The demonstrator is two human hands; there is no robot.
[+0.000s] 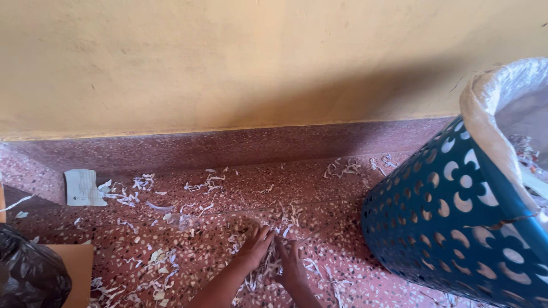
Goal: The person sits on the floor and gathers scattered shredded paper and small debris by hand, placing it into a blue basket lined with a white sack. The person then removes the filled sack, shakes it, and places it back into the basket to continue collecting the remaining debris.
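Shredded paper strips (273, 268) are lying on the speckled red floor (342, 228), where the left hand (255, 246) and right hand (291, 263) are pressing together with fingers spread flat, beside a blue perforated basket (456, 217).

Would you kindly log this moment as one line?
left hand flat on paper shreds | right hand beside it | blue bin right
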